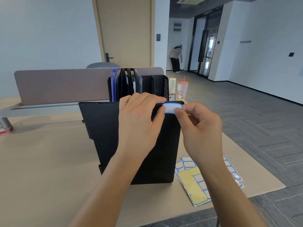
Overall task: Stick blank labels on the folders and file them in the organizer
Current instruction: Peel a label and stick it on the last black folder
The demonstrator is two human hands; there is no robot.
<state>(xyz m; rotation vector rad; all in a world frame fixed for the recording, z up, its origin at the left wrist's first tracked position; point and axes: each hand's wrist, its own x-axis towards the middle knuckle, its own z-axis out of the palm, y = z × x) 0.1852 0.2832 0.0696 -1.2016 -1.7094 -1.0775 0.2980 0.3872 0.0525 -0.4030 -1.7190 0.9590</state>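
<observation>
A black folder (pixel 101 125) stands tilted on the desk in front of me. A white label with a blue border (pixel 171 108) sits at its top right corner. My left hand (pixel 139 122) grips the folder's top edge, and its thumb touches the label's left end. My right hand (pixel 196 126) presses the label's right end with its thumb. Behind the folder stands a black mesh organizer (pixel 165 86) with blue, grey and black folders (pixel 124 84) upright in it. Label sheets (pixel 193 181), partly peeled, lie on the desk under my right forearm.
A grey divider panel (pixel 62 84) runs along the desk's far edge. A plastic cup with a red straw (pixel 182 90) and a white roll (pixel 172 85) stand right of the organizer. A red and grey object (pixel 5 126) lies far left. A person bends over in the far hallway (pixel 176 58).
</observation>
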